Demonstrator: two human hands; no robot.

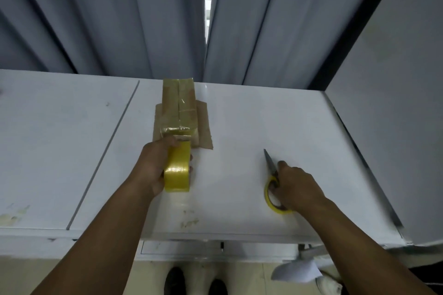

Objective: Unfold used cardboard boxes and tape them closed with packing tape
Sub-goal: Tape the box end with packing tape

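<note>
A small brown cardboard box (178, 105) stands on the white table (251, 127), with glossy tape running over its top and side flaps spread flat beside it. My left hand (153, 165) grips a yellow roll of packing tape (177, 171) just in front of the box; a strip runs from the roll onto the box's near end. To the right, my right hand (296, 185) grips the yellow handles of a pair of scissors (272, 170) that lie on the table, blades pointing away from me.
Grey curtains (143, 19) hang behind the table. A white partition (395, 103) walls off the right side. A seam (103, 155) splits the tabletop on the left. Below the front edge I see a floor, dark shoes (175, 280) and a white object (297, 270).
</note>
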